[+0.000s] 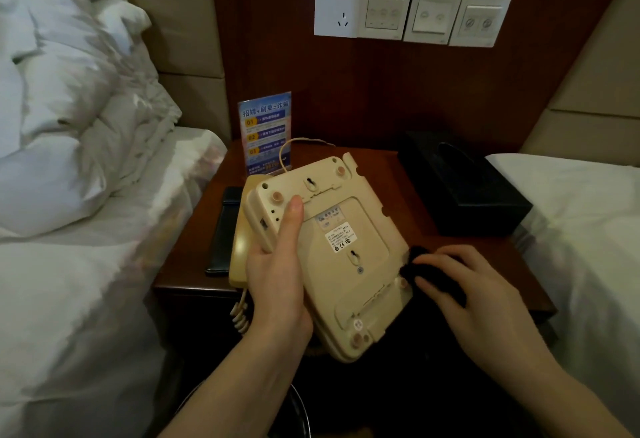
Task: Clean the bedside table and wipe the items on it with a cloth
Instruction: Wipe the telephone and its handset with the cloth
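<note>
My left hand (277, 264) grips the cream plastic phone (332, 250) from its left side, thumb laid flat on the upturned underside, holding it tilted above the near part of the wooden bedside table (388, 174), while my right hand (474, 292) curls over a dark cloth (420, 266) pressed to the phone's right edge. The table is hemmed by white beds left and right. On it a black box (464, 184) sits far right, a blue card (265, 132) stands far left, and a dark flat remote (225, 229) lies along the left edge.

Wooden bedside table (433, 174) with black tissue box (464, 184), remote (223, 229), sign card (265, 132).
</note>
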The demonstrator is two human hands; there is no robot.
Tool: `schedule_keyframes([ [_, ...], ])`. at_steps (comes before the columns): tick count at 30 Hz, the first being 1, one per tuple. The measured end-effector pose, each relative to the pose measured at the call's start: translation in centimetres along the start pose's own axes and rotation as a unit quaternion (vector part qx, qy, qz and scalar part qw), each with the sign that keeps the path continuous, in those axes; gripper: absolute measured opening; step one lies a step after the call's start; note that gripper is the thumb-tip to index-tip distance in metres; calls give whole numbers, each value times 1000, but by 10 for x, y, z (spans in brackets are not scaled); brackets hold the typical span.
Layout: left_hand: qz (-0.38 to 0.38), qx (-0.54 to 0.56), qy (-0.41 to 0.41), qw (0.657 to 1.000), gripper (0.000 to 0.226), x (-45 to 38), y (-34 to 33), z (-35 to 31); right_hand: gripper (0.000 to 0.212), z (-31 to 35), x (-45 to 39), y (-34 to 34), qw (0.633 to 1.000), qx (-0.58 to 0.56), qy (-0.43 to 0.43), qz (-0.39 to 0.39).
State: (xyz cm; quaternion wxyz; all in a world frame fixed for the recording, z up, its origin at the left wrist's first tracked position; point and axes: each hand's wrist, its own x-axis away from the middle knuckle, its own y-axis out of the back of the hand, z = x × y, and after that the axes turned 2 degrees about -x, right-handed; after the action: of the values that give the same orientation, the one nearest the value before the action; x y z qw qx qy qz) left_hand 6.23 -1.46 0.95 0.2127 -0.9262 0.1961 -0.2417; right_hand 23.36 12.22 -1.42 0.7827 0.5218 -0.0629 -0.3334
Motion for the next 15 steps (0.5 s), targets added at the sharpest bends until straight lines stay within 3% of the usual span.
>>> schedule_keyframes([
  [3, -7, 2, -4, 1000, 33, 0, 1, 1, 30, 1, -6, -2, 1000, -5, 2, 12],
  [8, -11, 2, -14, 1000, 29, -1, 0, -1, 26, -9, 2, 13, 992, 30, -5, 125],
  [10, -11, 4, -15, 1000, 27, -2, 0, -2, 25, -9, 3, 11, 996, 27, -12, 87],
  [13, 0, -9, -9, 1000, 31, -2, 0, -2, 30, -2, -7, 10, 997, -34, -14, -65],
  [15, 7, -19, -7, 1000, 36, -2, 0, -1, 43, 5, -20, 10, 992, -98, -23, -76],
])
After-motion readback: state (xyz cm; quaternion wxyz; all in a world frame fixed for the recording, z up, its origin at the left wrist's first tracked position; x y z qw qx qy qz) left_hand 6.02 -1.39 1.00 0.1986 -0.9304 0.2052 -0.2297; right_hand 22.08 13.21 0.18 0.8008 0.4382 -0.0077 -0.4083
